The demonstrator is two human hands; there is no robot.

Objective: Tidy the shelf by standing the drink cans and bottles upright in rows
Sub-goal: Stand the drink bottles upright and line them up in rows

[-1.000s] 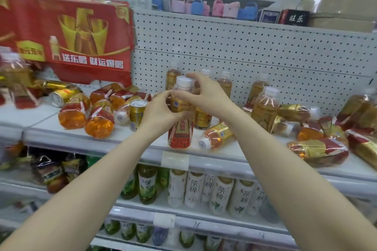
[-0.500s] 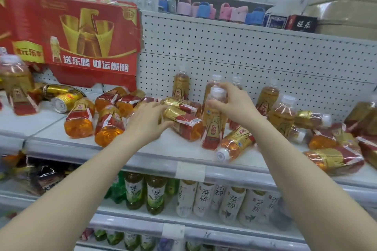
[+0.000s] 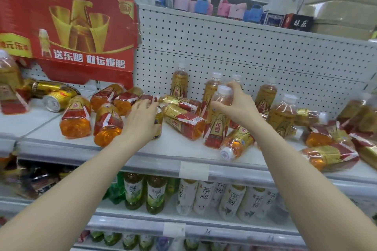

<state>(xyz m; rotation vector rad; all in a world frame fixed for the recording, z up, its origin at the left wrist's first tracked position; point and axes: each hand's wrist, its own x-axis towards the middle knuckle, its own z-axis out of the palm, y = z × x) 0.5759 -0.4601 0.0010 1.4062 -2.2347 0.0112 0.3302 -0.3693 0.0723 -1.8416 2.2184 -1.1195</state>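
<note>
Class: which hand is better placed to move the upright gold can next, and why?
Left. The left hand wraps the upright gold can, while the right hand is busy gripping a standing bottle near its cap.

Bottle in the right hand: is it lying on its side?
No, the bottle is upright, cap on top, and the right hand grips its neck.

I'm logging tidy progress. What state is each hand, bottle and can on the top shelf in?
right hand, grips the held bottle near its cap.
held bottle, upright.
left hand, on the small can; grip unclear.
small can, upright.
back bottles, upright.
front bottle, lying, cap toward the camera.
left cans, lying on their sides.
</note>
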